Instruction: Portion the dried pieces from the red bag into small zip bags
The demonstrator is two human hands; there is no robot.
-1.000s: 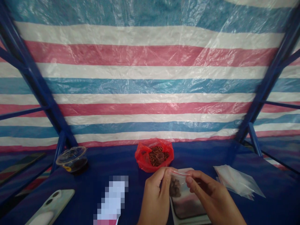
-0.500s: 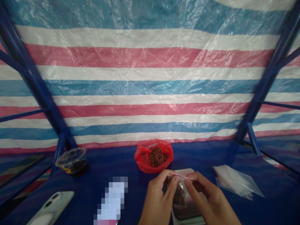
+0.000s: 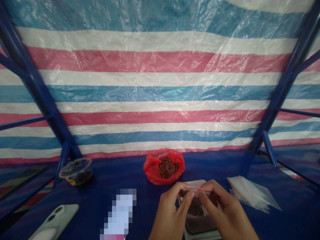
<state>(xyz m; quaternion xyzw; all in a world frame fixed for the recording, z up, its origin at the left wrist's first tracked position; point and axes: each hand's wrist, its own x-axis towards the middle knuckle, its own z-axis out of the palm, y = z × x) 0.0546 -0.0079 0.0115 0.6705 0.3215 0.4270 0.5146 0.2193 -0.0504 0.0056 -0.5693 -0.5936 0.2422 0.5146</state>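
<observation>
While pinched along its red-lined top edge by left hand [image 3: 172,208] and right hand [image 3: 221,206], held over the dark top of a flat, pale-edged device [image 3: 200,228]: one small clear bag [image 3: 195,210] with brown contents. Gripped on both sides between thumbs and fingers, with neither hand free. Impossible to tell from this angle whether fully closed along the edge, or whether touching the device below.

Likeliest trouble, by judgement: a gap in the closure, from uneven pressure between the two pinches, and with it a leak if tipped. Also possible: a slip from the fingertips, owing to so narrow a hold on thin plastic.

Just beyond the hands, a red plastic bag [image 3: 150,175], open-topped around loose brown pieces [image 3: 165,163] and a small cup [image 3: 170,170]; at risk of spilling if knocked. On the blue table [image 3: 145,206], near the right hand, a loose fan of clear bags [image 3: 250,195], apt to scatter if brushed.
</observation>
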